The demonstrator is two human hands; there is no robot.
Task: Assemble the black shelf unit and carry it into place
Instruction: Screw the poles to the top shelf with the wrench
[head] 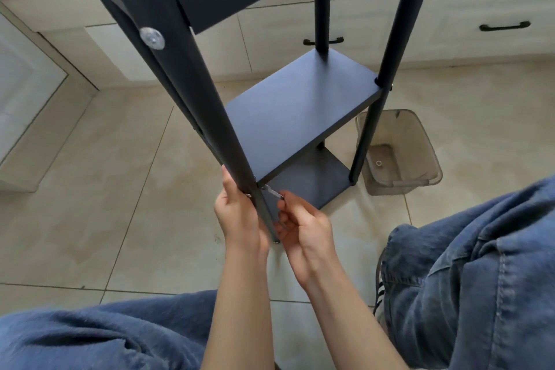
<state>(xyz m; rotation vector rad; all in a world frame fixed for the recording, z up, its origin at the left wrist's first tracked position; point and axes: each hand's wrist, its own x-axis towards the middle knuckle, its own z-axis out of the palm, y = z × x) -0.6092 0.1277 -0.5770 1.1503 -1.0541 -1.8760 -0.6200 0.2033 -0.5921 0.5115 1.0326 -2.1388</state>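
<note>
Head view: black shelf unit (303, 105) upright on the tiled floor (105, 174), before cream drawers (450, 30). Left hand (238, 213) grips its near leg (216, 117); right hand (303, 228) pinches a small metal key (274, 192) at the joint. Clear plastic bin (399, 153) just beside the unit.

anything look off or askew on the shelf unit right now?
Nothing stands out. The black shelf unit stands upright on the tile floor, shelves seated between the posts. The left hand grips the near post; the right hand holds a small metal tool at the lower joint.
</note>
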